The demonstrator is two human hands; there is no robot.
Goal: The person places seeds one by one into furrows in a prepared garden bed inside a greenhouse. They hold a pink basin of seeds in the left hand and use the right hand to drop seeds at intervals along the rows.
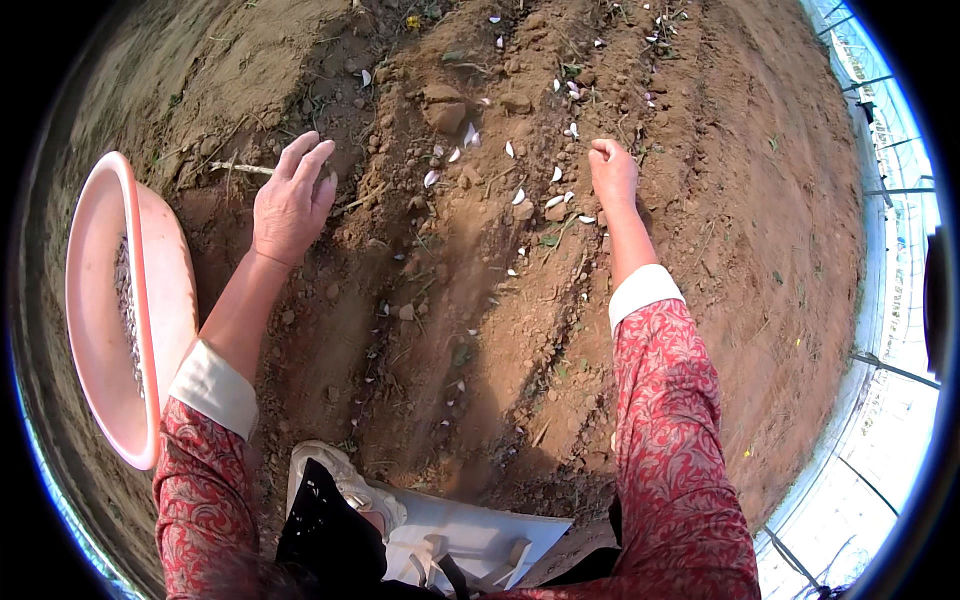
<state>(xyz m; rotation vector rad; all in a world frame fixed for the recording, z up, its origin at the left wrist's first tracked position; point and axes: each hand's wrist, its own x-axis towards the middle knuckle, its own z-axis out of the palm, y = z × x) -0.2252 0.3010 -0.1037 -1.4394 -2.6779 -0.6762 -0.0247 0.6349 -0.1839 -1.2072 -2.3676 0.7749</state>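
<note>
My left hand (294, 195) hovers over the soil at the left, back upward, with thumb and fingers apart. Nothing shows in it, though its palm is hidden. My right hand (615, 174) is low over a furrow at the right, its fingers curled together; whether they pinch anything is hidden. Several white garlic cloves lie between the hands, among them one clove (518, 196) and another clove (431, 178). Just left of my right fingers is a clove (556, 174). More cloves dot the furrows farther ahead and back towards my feet.
A pink plastic basin (171, 247), partly filled with cloves, stands tilted in view beside my left forearm. Below are my shoe (349, 480) and a pale board-like object (450, 525) with straps. Clods (445, 116) and a dry stalk (241, 168) lie on the soil. White sheeting (892, 315) with dark bars curves along the right.
</note>
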